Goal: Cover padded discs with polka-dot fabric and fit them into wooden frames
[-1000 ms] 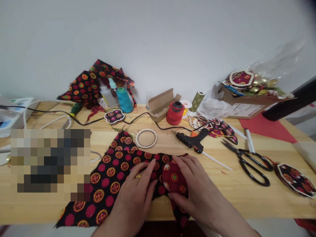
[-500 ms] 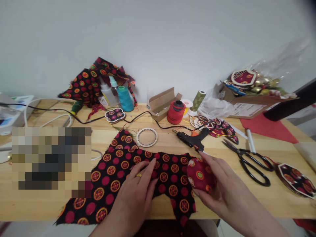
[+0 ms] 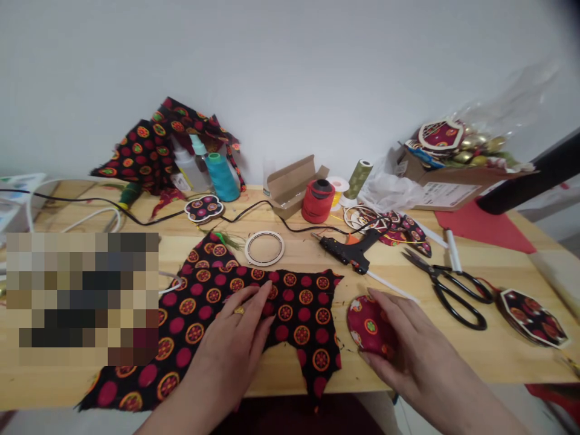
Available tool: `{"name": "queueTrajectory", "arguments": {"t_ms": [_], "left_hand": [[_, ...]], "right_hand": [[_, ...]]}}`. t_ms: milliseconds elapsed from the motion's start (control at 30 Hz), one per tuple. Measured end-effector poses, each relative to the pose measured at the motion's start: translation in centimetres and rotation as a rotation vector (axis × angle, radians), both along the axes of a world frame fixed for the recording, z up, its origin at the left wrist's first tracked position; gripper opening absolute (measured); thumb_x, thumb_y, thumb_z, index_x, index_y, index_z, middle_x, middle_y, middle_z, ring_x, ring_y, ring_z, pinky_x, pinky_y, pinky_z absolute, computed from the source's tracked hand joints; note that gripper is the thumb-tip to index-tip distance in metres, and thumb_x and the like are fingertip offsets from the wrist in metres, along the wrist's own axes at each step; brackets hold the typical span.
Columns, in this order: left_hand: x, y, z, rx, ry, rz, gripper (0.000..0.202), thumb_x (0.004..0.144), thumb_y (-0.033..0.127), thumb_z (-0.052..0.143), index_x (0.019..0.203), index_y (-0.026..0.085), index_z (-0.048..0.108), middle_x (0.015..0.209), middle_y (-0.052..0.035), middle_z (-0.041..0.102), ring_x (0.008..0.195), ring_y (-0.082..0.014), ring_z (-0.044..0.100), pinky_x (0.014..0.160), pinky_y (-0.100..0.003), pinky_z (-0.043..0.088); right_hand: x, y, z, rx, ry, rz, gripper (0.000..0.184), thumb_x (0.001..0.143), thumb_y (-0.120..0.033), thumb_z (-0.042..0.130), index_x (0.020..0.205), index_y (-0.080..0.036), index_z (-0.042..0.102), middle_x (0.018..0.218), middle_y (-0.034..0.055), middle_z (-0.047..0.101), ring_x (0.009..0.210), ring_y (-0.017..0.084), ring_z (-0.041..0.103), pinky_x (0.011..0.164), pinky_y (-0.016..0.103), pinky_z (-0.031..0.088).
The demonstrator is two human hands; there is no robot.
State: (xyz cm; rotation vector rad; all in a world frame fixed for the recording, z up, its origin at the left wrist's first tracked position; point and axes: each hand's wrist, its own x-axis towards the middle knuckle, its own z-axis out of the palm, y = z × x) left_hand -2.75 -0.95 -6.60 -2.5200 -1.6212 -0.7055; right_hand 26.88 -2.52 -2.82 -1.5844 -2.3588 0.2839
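My left hand [image 3: 242,335] lies on a black cloth [image 3: 294,308] printed with red dots and orange rosettes, its fingers stretched out and a ring on one of them. The cloth is ragged-edged, with a curved cut-out at its front. My right hand [image 3: 417,344] grips a round, dark-red fabric-covered disc [image 3: 371,326] from its right side, fingers over the far edge and thumb at the near edge. The disc is on the wooden tabletop, a little right of the cloth. Just behind the cloth lies a pale wooden ring [image 3: 265,248].
A black glue gun [image 3: 348,251] with a white glue stick lies behind the disc. Black-handled scissors [image 3: 448,290] and an octagonal ornament [image 3: 534,317] are on the right. Thread cones, an open carton [image 3: 294,187] and a filled box [image 3: 444,187] stand along the wall.
The disc in my right hand has moved right, off the cloth's edge, so bare wood shows between them. My left hand and the cloth have shifted slightly left. The whole view has also drifted a little.
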Motion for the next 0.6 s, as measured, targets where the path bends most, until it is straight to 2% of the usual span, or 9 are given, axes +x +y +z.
{"name": "queueTrajectory", "arguments": {"t_ms": [233,333,433,533,600], "left_hand": [[-1.0,1.1,0.3,-0.004,0.002,-0.034,0.038,0.095,0.026,0.044,0.13,0.013,0.049,0.115,-0.0128,0.068,0.11,-0.0242,0.06,0.088,-0.037,0.056],[-1.3,1.6,0.8,-0.012,-0.017,-0.058,0.037,0.094,0.025,0.043,0.13,0.017,0.051,0.113,-0.0107,0.069,0.107,-0.0237,0.062,0.086,-0.037,0.057],[-1.3,1.3,1.9,0.029,-0.093,-0.066,0.038,0.093,0.021,0.044,0.13,0.02,0.05,0.116,-0.0094,0.069,0.111,-0.024,0.061,0.09,-0.039,0.056],[-1.2,-0.2,3.3,0.021,-0.21,-0.051,0.038,0.092,0.021,0.047,0.13,0.024,0.05,0.129,-0.0071,0.063,0.119,-0.0222,0.058,0.103,-0.042,0.048],[-1.1,-1.5,4.1,-0.052,-0.252,-0.026,0.033,0.093,0.026,0.048,0.125,0.027,0.055,0.131,-0.0029,0.062,0.117,-0.0184,0.06,0.102,-0.034,0.048]], "right_hand": [[-0.8,0.6,-0.2,0.007,0.032,0.03,0.058,0.086,-0.033,0.06,0.138,-0.018,0.038,0.13,0.0172,0.054,0.12,0.031,0.052,0.095,0.051,0.05],[-1.3,0.5,0.1,0.086,0.024,0.047,0.061,0.085,-0.038,0.064,0.137,-0.017,0.041,0.135,0.0189,0.052,0.124,0.034,0.049,0.095,0.054,0.049],[-2.5,-0.1,0.4,0.231,0.075,0.184,0.044,0.088,-0.032,0.062,0.128,-0.015,0.052,0.124,0.0159,0.062,0.118,0.031,0.053,0.092,0.049,0.05],[-4.6,-0.9,0.0,0.337,0.137,0.357,0.022,0.092,-0.028,0.059,0.109,-0.016,0.065,0.104,0.0065,0.073,0.1,0.024,0.061,0.086,0.038,0.049],[-6.0,-1.3,-0.7,0.385,0.164,0.383,0.017,0.094,-0.027,0.056,0.102,-0.017,0.067,0.095,0.0026,0.074,0.092,0.021,0.062,0.087,0.036,0.045]]}}
